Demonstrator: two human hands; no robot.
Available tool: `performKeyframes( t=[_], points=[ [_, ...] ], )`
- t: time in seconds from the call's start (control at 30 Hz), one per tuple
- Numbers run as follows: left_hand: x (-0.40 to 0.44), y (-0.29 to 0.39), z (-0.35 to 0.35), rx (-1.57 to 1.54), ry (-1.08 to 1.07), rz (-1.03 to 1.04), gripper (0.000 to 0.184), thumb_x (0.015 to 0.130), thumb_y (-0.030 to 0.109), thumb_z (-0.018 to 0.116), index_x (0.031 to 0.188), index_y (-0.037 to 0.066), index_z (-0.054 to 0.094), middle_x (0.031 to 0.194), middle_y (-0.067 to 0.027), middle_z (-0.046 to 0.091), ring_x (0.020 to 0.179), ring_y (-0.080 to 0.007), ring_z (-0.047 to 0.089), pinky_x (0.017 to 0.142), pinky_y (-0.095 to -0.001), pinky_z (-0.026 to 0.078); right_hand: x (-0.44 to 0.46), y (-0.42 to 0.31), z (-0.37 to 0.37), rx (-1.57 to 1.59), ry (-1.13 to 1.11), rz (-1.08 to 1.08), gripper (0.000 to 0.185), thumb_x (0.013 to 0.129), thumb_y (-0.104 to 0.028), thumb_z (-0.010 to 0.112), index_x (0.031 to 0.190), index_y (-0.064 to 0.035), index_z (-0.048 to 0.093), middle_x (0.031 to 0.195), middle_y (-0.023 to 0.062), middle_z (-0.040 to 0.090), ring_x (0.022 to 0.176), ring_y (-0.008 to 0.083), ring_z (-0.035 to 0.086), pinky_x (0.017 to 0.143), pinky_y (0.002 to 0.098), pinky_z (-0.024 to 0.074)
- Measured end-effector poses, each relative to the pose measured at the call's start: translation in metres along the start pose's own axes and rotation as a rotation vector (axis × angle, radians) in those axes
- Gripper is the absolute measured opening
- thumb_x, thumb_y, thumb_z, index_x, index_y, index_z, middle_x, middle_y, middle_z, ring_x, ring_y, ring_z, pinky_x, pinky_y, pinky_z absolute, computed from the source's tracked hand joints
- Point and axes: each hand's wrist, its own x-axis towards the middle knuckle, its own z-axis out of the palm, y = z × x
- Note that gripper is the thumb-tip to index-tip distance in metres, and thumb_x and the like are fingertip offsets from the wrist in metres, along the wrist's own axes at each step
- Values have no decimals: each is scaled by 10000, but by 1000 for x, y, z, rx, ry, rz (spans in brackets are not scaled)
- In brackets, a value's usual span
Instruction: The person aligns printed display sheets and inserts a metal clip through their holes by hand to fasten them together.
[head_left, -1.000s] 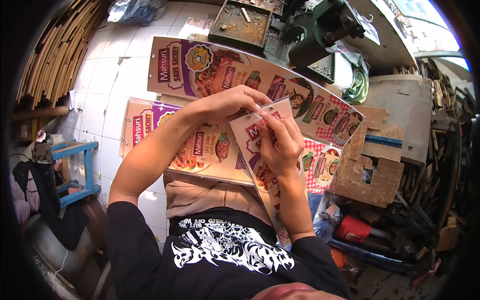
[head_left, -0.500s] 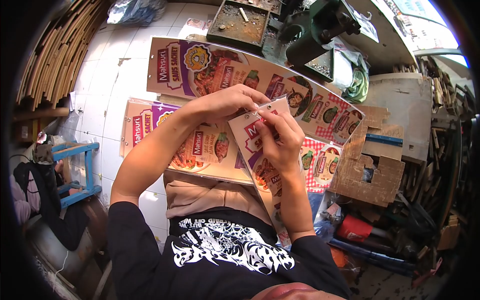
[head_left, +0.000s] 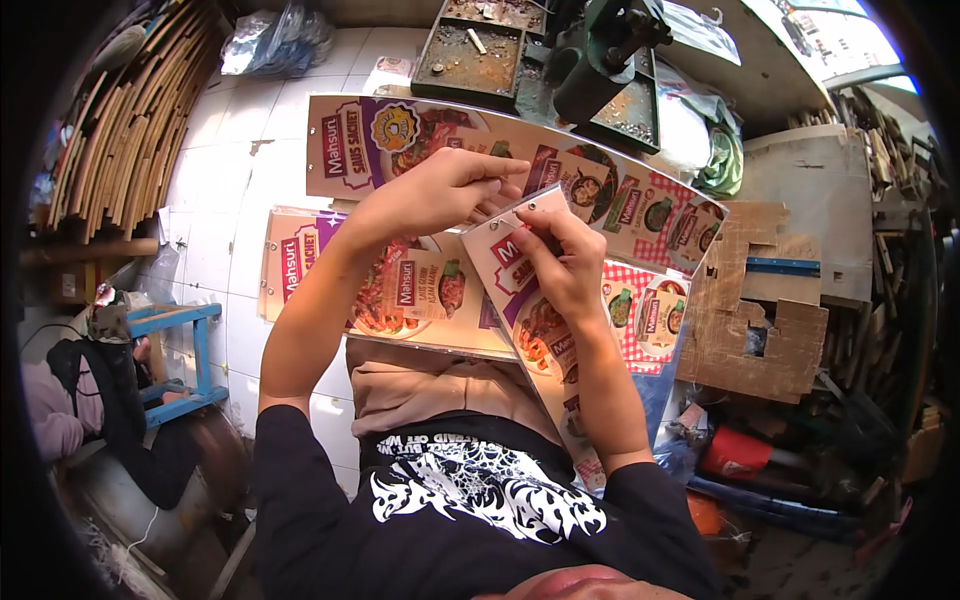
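A long printed plastic sign with metal eyelets (head_left: 498,255) lies slanted across the lap, its top end raised over other signs. My right hand (head_left: 568,262) pinches this sign near its upper end, thumb and fingers closed by an eyelet. My left hand (head_left: 450,190) is just left of that end, index finger stretched out and other fingers loosely bent; nothing shows in it. Beneath the hands, a matching sign (head_left: 345,150) lies at the back, and a stack of signs (head_left: 285,255) rests nearer the body.
A dark green press (head_left: 600,75) stands behind the signs, with a dirty metal tray (head_left: 475,65) holding small parts. Cut cardboard (head_left: 790,350) lies at right. A blue frame (head_left: 205,350) and stacked wood strips (head_left: 140,130) are at left. Another person's clothing shows at far left.
My left hand has drawn away from the eyelet, its index finger straightening. My right hand keeps hold of the sign. The view has shifted slightly.
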Motion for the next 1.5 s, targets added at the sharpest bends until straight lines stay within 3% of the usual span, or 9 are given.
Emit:
performKeyframes(
  t=[0.3,0.57,0.63,0.67,0.9,1.1,1.13,1.37,1.5],
  points=[
    [-108,44,28,782,268,387,267,931,63,688,1186,-19,689,1057,-181,740,960,-353,721,870,-420,552,-1,8,1,321,14,231,158,913,-43,736,1047,40,733,830,93,740,733,109,672,664,259,527],
    [-207,125,34,237,-1308,1245,231,1010,163,572,788,108,602,813,-10,549,731,-182,566,768,-340,460,-3,11,3,324,74,179,160,916,-51,731,1048,37,747,832,73,748,741,68,659,659,235,524],
    [-232,158,48,437,-1805,950,763,666,349,873,1267,-56,635,1169,-181,675,1124,-329,632,1051,-527,421,-4,10,4,342,81,180,159,910,-53,737,1045,29,757,826,75,750,730,70,664,650,242,527],
    [-228,154,54,347,-1304,1204,273,862,325,603,880,59,663,787,0,599,714,-178,560,684,-375,375,-4,10,4,344,83,179,159,910,-53,737,1045,29,757,826,75,750,730,70,664,650,242,527],
    [-216,184,78,136,-1077,1536,216,919,228,592,712,171,615,600,59,525,531,-129,505,548,-334,383,-1,12,4,308,108,132,161,905,-51,740,1044,27,762,821,87,754,729,84,674,655,250,534],
    [-171,180,62,172,-1448,846,138,803,-10,686,707,83,653,718,-25,607,791,-184,647,832,-392,521,-4,8,3,336,107,165,163,902,-51,749,1046,24,761,844,90,759,731,85,676,655,252,535],
    [-155,168,55,352,-1398,1041,260,1020,163,556,762,129,551,776,0,494,709,-179,529,765,-328,439,-3,8,4,344,115,162,163,901,-49,752,1048,23,761,850,89,760,731,83,676,655,251,534],
    [-39,70,-20,516,-118,197,186,927,135,756,971,-45,747,756,-56,706,703,-102,637,629,-259,497,-2,6,5,255,177,144,170,890,-31,761,1055,11,755,854,95,757,735,98,685,662,253,536],
    [-10,19,-31,284,-57,-26,191,939,155,764,964,-33,749,805,-20,707,715,-72,620,645,-239,499,-1,3,7,150,202,84,183,870,-18,769,1052,-1,755,876,106,744,746,144,701,670,272,539]
  ],
)
